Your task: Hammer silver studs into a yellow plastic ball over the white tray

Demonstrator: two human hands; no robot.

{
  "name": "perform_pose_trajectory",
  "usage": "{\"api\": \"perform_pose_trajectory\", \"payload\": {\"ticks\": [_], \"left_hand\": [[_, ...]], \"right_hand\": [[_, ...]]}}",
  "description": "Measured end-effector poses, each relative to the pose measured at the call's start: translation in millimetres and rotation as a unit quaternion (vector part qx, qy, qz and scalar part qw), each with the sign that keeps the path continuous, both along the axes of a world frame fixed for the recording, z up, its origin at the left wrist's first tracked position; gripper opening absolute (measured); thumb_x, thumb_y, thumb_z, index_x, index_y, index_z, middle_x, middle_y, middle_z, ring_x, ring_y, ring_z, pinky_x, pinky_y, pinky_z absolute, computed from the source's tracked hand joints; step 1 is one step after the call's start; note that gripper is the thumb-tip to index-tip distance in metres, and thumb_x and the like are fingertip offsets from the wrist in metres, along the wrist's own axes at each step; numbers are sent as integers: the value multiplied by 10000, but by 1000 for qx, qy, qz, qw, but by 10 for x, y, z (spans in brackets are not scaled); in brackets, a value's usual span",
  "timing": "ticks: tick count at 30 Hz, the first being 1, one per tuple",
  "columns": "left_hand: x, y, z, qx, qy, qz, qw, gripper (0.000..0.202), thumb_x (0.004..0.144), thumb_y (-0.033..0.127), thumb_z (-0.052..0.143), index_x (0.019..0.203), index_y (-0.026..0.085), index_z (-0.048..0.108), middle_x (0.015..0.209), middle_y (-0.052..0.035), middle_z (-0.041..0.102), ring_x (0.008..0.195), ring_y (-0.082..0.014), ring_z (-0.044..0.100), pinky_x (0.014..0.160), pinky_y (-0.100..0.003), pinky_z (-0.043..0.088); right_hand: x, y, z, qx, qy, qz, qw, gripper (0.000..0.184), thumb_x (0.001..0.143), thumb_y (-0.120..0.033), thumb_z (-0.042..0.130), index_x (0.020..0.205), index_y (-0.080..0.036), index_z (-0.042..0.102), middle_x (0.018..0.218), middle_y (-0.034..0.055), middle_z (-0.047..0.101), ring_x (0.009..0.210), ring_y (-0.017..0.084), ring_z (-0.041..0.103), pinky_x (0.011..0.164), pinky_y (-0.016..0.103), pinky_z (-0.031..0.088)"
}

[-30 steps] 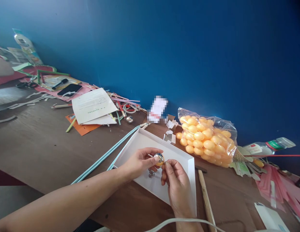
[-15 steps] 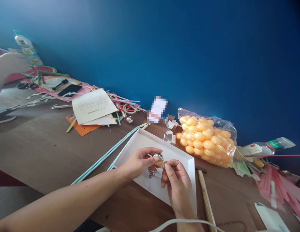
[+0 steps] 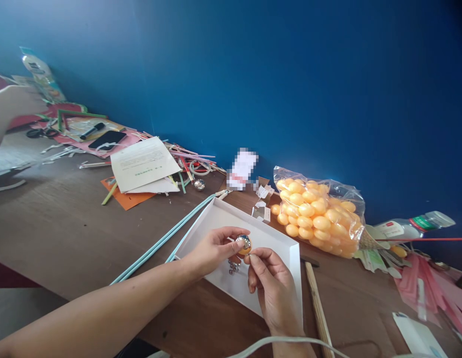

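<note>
My left hand (image 3: 221,248) grips a shiny round metal ball (image 3: 244,242), silver on top and orange-gold lower down, between thumb and fingers. Close against the ball's lower right side, my right hand (image 3: 270,276) has its thumb and forefinger pinched together. A tiny shiny piece seems to be at those fingertips, too small to name. Both hands are over a shallow white tray (image 3: 231,214). Beneath the ball, several small silver beads (image 3: 234,267) lie in the tray, partly hidden by my fingers.
Light-blue sticks (image 3: 164,243) lie left of the tray; a wooden-handled hammer (image 3: 316,303) lies right. Behind are a bag of orange balls (image 3: 313,214) and a plastic bottle (image 3: 413,226). Papers (image 3: 145,161), a phone (image 3: 108,139) and another silver ball (image 3: 199,184) lie left. A white cord (image 3: 283,340) crosses in front.
My right hand has shifted slightly left and down, bringing its pinched fingertips up to the ball's underside. My left hand keeps its hold, almost unmoved.
</note>
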State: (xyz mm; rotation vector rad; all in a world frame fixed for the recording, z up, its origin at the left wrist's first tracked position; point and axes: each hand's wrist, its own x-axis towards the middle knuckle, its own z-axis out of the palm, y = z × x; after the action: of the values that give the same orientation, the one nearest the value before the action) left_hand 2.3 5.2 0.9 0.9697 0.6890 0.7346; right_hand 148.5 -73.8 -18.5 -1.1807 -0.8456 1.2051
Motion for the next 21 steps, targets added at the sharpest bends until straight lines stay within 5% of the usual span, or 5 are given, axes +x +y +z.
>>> {"api": "perform_pose_trajectory", "payload": {"ticks": [21], "left_hand": [[-11,-9,-32,12,8,-22,1000,542,729,475,717,1140,134,629,782,-61,686,677,-141,614,726,-316,494]], "right_hand": [[-28,40,81,-22,99,-10,995,145,791,-293,736,838,-187,650,741,8,684,421,19,442,379,136,322]]}}
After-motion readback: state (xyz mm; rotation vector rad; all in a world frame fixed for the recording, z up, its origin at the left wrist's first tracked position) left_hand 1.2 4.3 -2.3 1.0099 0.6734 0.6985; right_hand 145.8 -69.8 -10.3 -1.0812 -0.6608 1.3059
